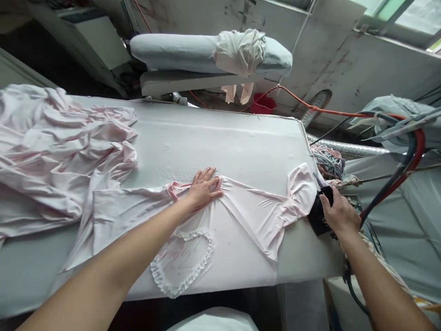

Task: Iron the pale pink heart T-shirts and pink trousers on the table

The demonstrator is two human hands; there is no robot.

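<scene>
A pale pink garment with long sleeves lies spread over the padded ironing table. A white ruffled heart with pink lettering sits on its front. My left hand rests flat on the pink-trimmed neckline, fingers spread. At the table's right end, my right hand is closed round a black steam iron, its handle mostly covered by my fingers. The iron stands on the table, close beside the folded end of the right sleeve.
A heap of pink garments covers the table's left end. Behind stands a padded sleeve board with cloth wrapped round it. Red and black hoses hang at the right, above a bundle of cords. A red bucket stands behind.
</scene>
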